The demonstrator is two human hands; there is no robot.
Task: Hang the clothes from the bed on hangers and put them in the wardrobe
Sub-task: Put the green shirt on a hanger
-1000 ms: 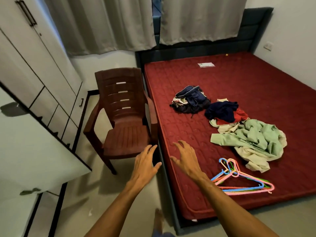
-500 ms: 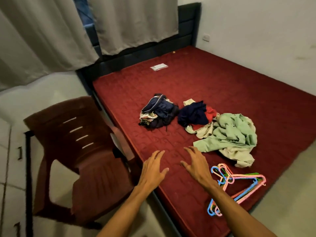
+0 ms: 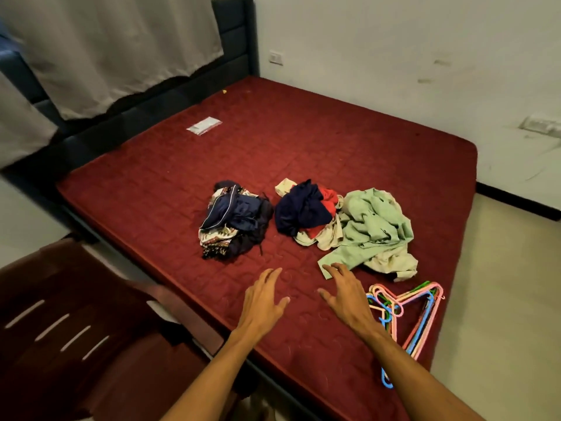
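while clothes are lying on the bed, left hand and right hand are hovering with fingers spread, holding nothing, near hangers.

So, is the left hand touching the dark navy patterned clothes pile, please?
Apart: the head view shows bare red mattress between the left hand and the navy patterned clothes pile.
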